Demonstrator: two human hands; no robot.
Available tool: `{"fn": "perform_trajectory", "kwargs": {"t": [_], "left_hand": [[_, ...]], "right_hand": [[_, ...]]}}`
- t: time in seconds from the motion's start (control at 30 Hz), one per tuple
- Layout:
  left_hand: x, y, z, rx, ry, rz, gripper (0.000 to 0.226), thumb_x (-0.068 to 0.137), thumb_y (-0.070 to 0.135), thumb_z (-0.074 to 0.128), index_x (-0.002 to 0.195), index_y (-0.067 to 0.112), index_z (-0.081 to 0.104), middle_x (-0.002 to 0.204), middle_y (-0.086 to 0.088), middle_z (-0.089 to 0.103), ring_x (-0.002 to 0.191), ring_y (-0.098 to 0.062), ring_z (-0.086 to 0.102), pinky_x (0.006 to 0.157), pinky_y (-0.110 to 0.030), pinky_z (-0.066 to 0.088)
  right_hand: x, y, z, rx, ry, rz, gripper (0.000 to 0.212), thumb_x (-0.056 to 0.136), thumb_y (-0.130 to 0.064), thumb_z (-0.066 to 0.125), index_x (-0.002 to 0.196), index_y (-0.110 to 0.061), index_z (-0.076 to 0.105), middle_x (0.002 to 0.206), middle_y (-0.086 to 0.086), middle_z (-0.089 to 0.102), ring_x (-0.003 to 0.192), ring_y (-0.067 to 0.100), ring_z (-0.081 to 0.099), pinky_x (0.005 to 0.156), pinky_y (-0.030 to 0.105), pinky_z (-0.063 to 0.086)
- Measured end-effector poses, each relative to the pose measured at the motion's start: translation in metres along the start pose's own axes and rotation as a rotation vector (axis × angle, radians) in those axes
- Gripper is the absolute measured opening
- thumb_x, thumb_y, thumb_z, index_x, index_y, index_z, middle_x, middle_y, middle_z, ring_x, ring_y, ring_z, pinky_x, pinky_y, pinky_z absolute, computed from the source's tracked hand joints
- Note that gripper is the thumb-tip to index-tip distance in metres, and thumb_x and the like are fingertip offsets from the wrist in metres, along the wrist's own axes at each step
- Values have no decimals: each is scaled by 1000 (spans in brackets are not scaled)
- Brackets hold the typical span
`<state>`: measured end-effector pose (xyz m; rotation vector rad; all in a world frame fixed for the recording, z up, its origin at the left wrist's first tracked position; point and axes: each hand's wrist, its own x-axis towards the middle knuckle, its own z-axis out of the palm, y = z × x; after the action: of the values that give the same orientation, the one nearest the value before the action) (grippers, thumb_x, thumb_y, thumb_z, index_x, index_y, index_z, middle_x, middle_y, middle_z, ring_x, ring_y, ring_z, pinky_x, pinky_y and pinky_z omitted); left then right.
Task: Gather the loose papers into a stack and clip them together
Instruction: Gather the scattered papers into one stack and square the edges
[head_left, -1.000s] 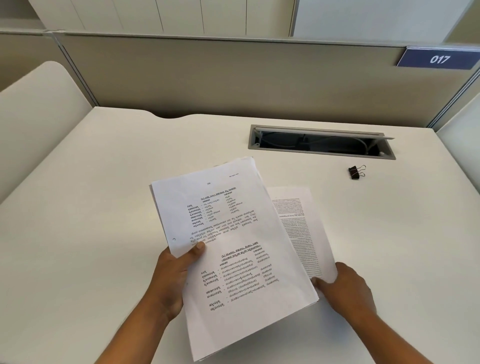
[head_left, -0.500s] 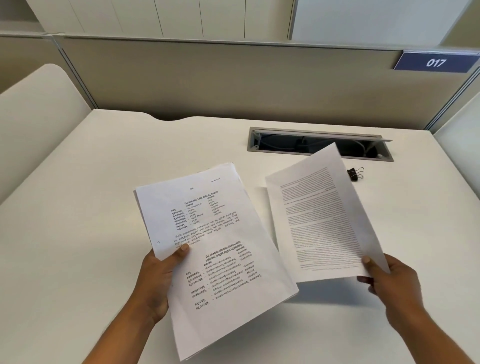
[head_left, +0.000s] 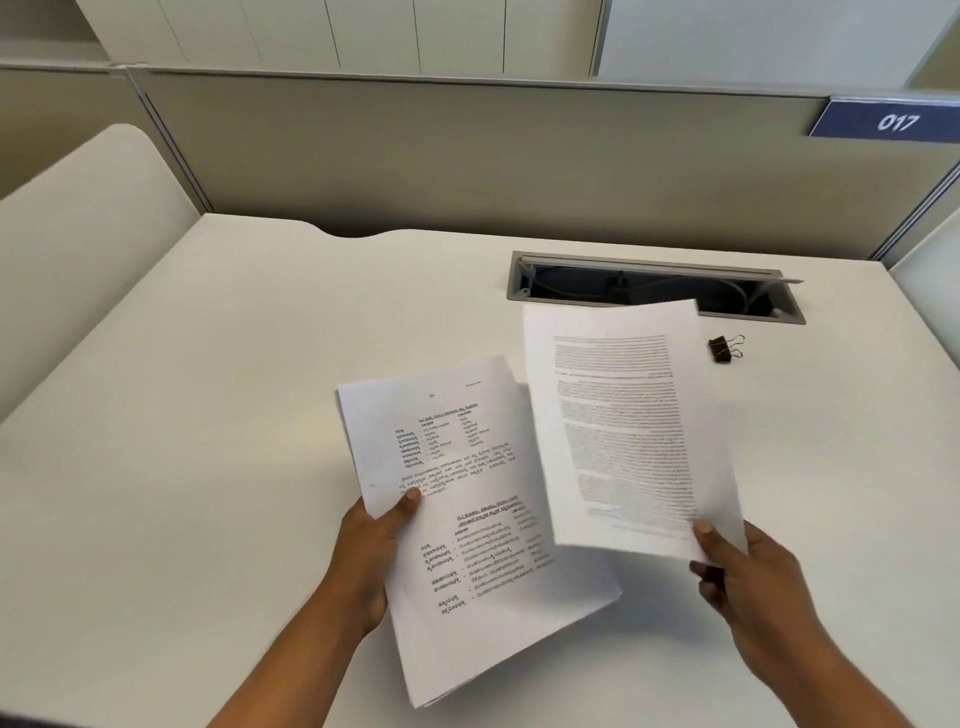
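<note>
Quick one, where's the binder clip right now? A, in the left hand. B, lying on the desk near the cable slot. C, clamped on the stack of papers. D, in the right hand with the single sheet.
B: the binder clip lies loose on the desk in front of the cable slot, while the left hand holds the stack of papers and the right hand pinches the single sheet.

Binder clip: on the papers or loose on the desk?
Loose. The binder clip lies on the desk, apart from the sheet in the right hand and the stack in the left hand.
</note>
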<state>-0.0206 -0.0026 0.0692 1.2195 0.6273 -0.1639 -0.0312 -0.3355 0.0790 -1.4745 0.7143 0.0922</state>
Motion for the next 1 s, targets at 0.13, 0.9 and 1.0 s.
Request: {"fn": "perform_trajectory", "kwargs": {"t": [0.13, 0.9, 1.0], "left_hand": [[5, -7, 7, 11, 29, -41, 27, 102, 26, 57, 125, 18, 67, 116, -5, 77, 105, -28, 74, 96, -50, 56], [0, 12, 25, 176, -200, 75, 38, 85, 17, 75, 122, 15, 68, 113, -5, 78, 100, -28, 76, 88, -51, 61], [-5, 23, 40, 173, -243, 111, 44, 79, 23, 76, 122, 16, 68, 112, -4, 79, 99, -28, 77, 87, -50, 62]], "right_hand": [[-12, 27, 19, -165, -99, -36, 13, 92, -14, 67, 102, -6, 71, 65, 5, 70, 53, 17, 56, 47, 27, 42], [-1, -14, 41, -385, -392, -154, 54, 79, -49, 76, 125, -25, 63, 122, -10, 70, 101, 14, 71, 83, 37, 56], [-5, -41, 43, -222, -516, -134, 51, 72, -50, 76, 109, -16, 75, 108, 3, 78, 95, 24, 75, 79, 38, 60]]}}
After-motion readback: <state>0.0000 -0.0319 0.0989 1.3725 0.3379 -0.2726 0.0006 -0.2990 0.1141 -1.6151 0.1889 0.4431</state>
